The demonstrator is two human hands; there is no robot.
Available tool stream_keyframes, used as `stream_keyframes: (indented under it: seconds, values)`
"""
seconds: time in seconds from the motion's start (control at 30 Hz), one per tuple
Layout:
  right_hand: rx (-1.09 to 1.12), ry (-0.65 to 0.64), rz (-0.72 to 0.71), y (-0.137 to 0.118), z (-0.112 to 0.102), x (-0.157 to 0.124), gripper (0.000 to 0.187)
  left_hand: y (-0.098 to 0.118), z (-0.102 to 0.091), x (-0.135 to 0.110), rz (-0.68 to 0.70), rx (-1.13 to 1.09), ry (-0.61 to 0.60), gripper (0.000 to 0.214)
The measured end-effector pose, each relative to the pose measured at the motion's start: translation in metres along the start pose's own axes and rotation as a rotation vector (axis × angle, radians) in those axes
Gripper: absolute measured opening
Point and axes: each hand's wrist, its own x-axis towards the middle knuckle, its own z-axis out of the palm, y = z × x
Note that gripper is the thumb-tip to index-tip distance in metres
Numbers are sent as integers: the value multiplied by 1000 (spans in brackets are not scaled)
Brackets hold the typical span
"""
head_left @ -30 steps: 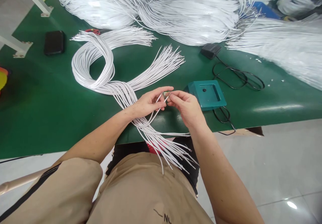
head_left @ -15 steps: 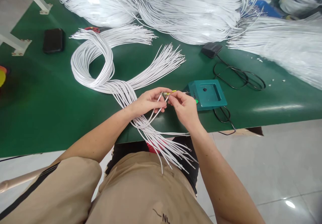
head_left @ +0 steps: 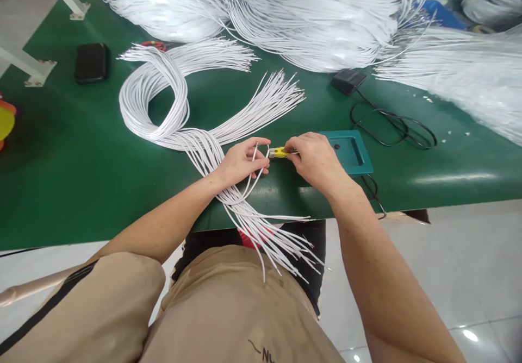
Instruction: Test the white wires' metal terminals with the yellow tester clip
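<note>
My left hand (head_left: 244, 161) pinches two white wires (head_left: 258, 177) near their ends, beside a large bundle of white wires (head_left: 155, 118) on the green table. My right hand (head_left: 314, 159) is closed on a yellow clip (head_left: 279, 152) with a metal tip, which looks like an alligator clip. Its metal tip points left and reaches my left fingertips at one of the wires; whether it bites the wire I cannot tell. Behind my right hand stands a teal box (head_left: 365, 154) with a shallow recess, partly hidden by the hand.
Big heaps of white wires (head_left: 318, 20) cover the back. A black adapter (head_left: 348, 81) and its cable (head_left: 402, 126) lie at the right. A black box (head_left: 91, 63) sits at the left, near white metal legs (head_left: 38, 72). Loose wire ends hang over the front edge.
My right hand has moved right, from pinching at the wire ends to gripping the yellow clip, and now covers part of the teal box. My left hand keeps the wires in nearly the same place.
</note>
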Motion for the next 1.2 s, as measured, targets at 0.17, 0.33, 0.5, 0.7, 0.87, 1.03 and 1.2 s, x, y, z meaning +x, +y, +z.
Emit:
stream_keyframes:
  seconds: [0.17, 0.33, 0.5, 0.7, 0.87, 1.03, 1.2]
  values:
    - [4, 9, 20, 2, 1, 0, 18, -5, 2, 1, 16, 68, 33, 49]
    - [-22, 17, 77, -1, 1, 0, 23, -6, 5, -1, 31, 153, 65, 48]
    - [14, 6, 72, -2, -1, -1, 21, -5, 6, -2, 42, 211, 68, 48]
    - [-94, 276, 240, 8, 3, -16, 32, -6, 3, -2, 32, 170, 39, 50]
    - [-171, 322, 348, 17, 13, -22, 43, -6, -1, 0, 11, 103, 7, 50]
    - [6, 317, 203, -13, 2, -25, 34, 2, -7, 2, 42, 10, -7, 61]
    - [161, 114, -312, -70, -4, -34, 24, 6, -12, 2, 60, -58, -34, 47]
